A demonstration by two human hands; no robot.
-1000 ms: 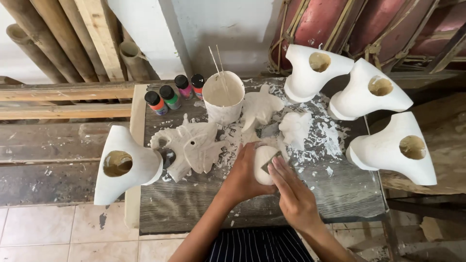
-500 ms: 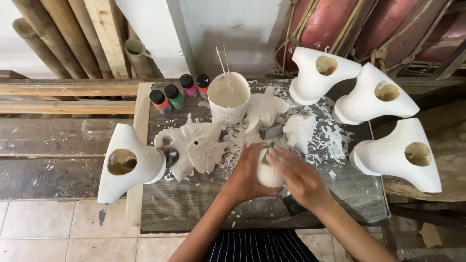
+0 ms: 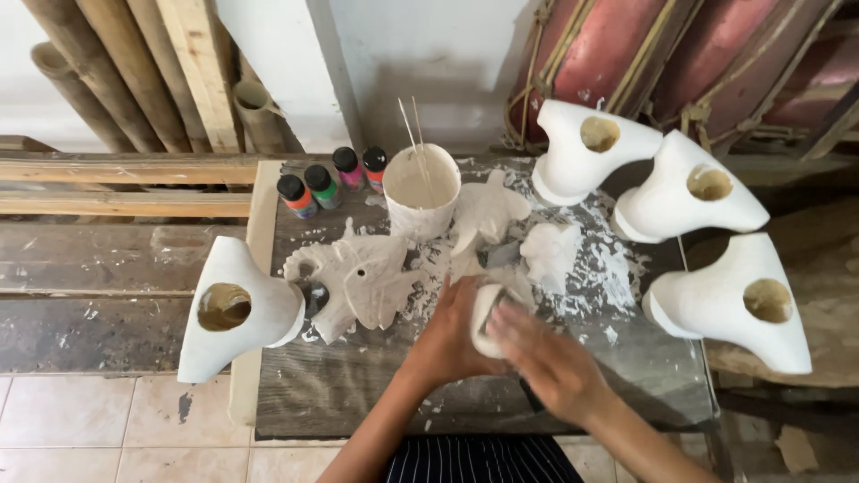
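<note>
My right hand (image 3: 553, 367) has slid up over the small white plaster piece (image 3: 484, 315) since a moment ago, when it sat lower and off to the side; now its fingers lie close together and flat across the piece's face, blurred with rubbing, and a dark tool tip shows under the palm, though I cannot tell what it is. My left hand (image 3: 450, 338) has hardly shifted: it cups the piece from the left, fingers curled around it, just above the glass-topped worktable (image 3: 376, 394) at its middle. So the smoothing stroke is running over the top of the piece rather than its edge. Around me, going by size: three big white hollow moulds on the right (image 3: 591, 152) (image 3: 689, 192) (image 3: 734, 304) and one on the left (image 3: 234, 309), all well apart from my hands. The flat plaster fish (image 3: 358, 282) lies just beside my left hand, the nearest thing to knock. Behind it stands a white cup (image 3: 420, 192) with thin sticks, and a plaster bird shape (image 3: 488, 210). Four small paint bottles (image 3: 327, 183) line the far edge. White dust and chips litter the glass near my knuckles.
</note>
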